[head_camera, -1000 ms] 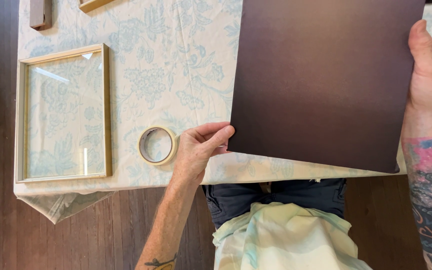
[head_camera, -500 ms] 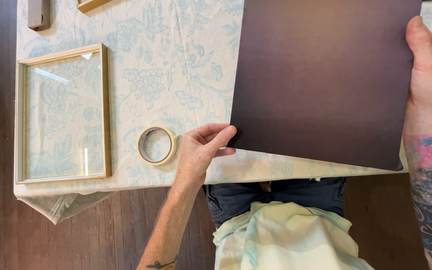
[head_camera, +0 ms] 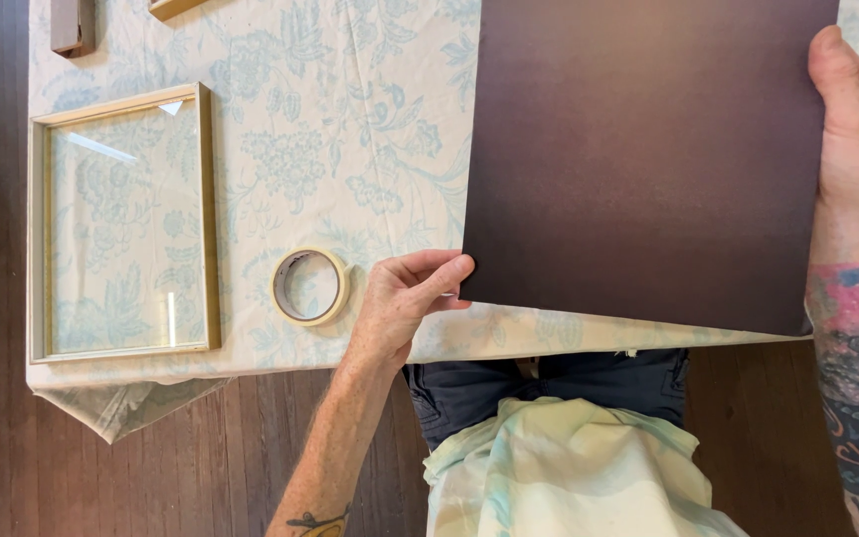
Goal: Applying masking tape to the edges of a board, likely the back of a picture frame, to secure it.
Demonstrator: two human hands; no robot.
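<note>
Two hands hold a dark board over a table. Left hand pinches its lower left corner, fingers curled shut on the edge; right hand grips the right edge, thumb flat on top. Board lies between them (nearly square, no clear long axis). Tape roll sits just left of the left hand; a glazed frame farther left on the floral cloth. Dark wood floor below.

One large dark brown square board. One roll of cream masking tape. One glass pane in a thin gold rectangular frame. One floral pale-blue tablecloth. Two hands: one left hand, one right hand.
</note>
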